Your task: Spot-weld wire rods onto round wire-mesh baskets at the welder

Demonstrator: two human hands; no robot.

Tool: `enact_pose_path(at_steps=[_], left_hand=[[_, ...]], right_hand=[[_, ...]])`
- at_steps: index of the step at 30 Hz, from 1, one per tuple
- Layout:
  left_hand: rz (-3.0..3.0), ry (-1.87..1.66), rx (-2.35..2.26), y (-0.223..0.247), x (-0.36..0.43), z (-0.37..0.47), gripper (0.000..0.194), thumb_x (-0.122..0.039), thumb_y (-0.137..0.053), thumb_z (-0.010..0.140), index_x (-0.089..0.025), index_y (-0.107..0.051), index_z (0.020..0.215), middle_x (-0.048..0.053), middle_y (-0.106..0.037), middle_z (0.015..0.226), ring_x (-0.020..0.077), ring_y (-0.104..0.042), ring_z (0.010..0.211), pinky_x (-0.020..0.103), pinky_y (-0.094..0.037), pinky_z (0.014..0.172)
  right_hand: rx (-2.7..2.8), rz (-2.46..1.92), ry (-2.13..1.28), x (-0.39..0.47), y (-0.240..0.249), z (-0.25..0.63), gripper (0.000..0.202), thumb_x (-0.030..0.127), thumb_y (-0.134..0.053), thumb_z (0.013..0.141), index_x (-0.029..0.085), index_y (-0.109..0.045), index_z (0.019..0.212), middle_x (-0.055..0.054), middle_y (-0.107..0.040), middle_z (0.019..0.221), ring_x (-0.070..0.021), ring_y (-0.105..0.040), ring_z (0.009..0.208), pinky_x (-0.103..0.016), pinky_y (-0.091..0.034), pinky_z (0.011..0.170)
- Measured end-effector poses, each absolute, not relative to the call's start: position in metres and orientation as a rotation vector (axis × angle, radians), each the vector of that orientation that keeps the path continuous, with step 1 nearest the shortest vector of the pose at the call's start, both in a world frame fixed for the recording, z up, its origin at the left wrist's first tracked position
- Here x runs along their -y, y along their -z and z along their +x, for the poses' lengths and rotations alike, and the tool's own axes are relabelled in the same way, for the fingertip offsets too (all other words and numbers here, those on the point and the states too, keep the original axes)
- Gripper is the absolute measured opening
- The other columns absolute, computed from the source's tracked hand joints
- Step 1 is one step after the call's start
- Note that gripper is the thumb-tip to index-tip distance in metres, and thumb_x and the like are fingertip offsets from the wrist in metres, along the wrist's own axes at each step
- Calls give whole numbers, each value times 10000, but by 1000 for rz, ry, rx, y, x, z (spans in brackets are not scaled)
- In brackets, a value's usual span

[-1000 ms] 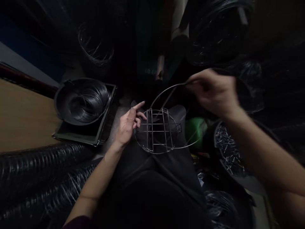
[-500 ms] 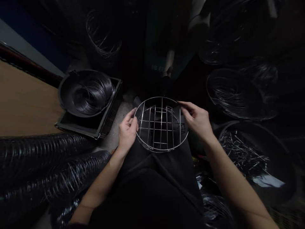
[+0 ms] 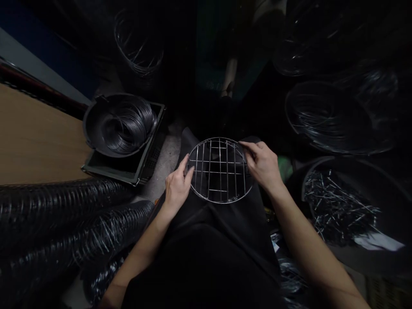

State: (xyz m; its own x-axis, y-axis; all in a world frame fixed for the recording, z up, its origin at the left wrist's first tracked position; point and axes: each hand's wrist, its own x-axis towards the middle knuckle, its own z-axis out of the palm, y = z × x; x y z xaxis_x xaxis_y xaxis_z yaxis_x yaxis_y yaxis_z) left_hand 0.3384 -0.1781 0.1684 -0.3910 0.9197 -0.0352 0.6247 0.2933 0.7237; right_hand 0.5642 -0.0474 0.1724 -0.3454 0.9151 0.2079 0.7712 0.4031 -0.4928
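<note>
Ring now down flush on 1 wire rack point(image 3: 220, 171), 2 hands: left hand point(image 3: 177, 186), right hand point(image 3: 264, 165).

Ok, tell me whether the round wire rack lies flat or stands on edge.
Roughly flat: the round wire rack shows its whole grid face-up on the lap, left hand and right hand gripping opposite rims.

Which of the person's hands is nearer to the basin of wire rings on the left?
Left. The left hand grips the round wire rack's edge nearest the basin of wire rings; the right hand holds the far edge.

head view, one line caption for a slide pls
Both hands, left and right, hold a round wire grid over a dark lap.
</note>
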Motion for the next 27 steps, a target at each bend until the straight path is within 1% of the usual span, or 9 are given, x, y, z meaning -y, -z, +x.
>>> enact_pose_path(at_steps=[3, 6, 9, 11, 13, 16, 21, 23, 27], left_hand=[[1444, -835, -2134, -166, 179, 338, 462, -310, -556, 947, -157, -563, 1384, 11, -678, 713, 114, -510, 538, 258, -462, 640], [1493, -861, -2142, -163, 180, 340, 456, -336, -536, 961, -164, -567, 1382, 60, -752, 868, 127, -573, 578, 277, -506, 696], [1506, -860, -2169, -156, 182, 345, 462, -363, -502, 977, -174, -551, 1395, 100, -751, 1096, 139, -634, 640, 289, -534, 742], [1483, -858, -2187, -150, 184, 349, 461, -353, -447, 998, -189, -519, 1423, 110, -690, 1266, 133, -665, 682, 276, -539, 740], [1451, -893, -2176, -146, 187, 353, 468, -335, -385, 1018, -184, -484, 1450, 118, -605, 1390, 144, -702, 779, 271, -544, 757], [1398, -995, -2117, -141, 191, 354, 481, -358, -369, 1024, -179, -472, 1459, 111, -573, 1427, 183, -710, 993, 283, -550, 850], [1329, -1056, -2110, -129, 188, 347, 494, -403, -422, 1002, -242, -464, 1467, 82, -615, 1385, 178, -712, 939, 306, -559, 876], [1384, -1012, -2102, -131, 190, 347, 514, -406, -431, 993, -260, -435, 1485, 84, -580, 1424, 208, -681, 1050, 357, -529, 967], [1492, -921, -2185, -131, 197, 355, 555, -418, -399, 992, -229, -380, 1513, 136, -563, 1368, 281, -568, 1231, 508, -413, 1104]], right_hand=[[2245, -1455, -433, 58, -171, 571, 406, 345, -412, 962, 216, -692, 1226, -95, -624, 896, -227, -586, 828, -384, -515, 760], [2241, -1458, -413, 80, -167, 576, 480, 427, -410, 977, 220, -579, 1376, -144, -621, 1180, -281, -582, 1069, -483, -495, 931], [2190, -1467, -439, 105, -158, 577, 599, 474, -375, 991, 222, -354, 1533, -168, -403, 1516, -338, -423, 1356, -581, -389, 1075], [2139, -1483, -501, 116, -149, 575, 616, 468, -315, 1008, 239, -240, 1575, -151, -272, 1604, -346, -328, 1440, -611, -346, 1107], [2077, -1479, -560, 122, -140, 573, 594, 453, -275, 1019, 263, -219, 1579, -120, -237, 1628, -326, -286, 1474, -603, -327, 1135], [1966, -1435, -615, 124, -131, 569, 574, 444, -255, 1025, 272, -242, 1572, -89, -307, 1606, -267, -308, 1476, -543, -321, 1180], [1870, -1390, -704, 122, -126, 566, 554, 420, -262, 1030, 260, -282, 1560, -88, -386, 1568, -217, -363, 1451, -476, -335, 1198], [1843, -1403, -694, 130, -127, 567, 557, 417, -290, 1029, 266, -267, 1564, -87, -357, 1584, -220, -332, 1467, -486, -313, 1208], [1786, -1448, -666, 148, -124, 570, 600, 398, -308, 1027, 310, -124, 1591, -56, -217, 1642, -242, -216, 1513, -545, -233, 1229]])
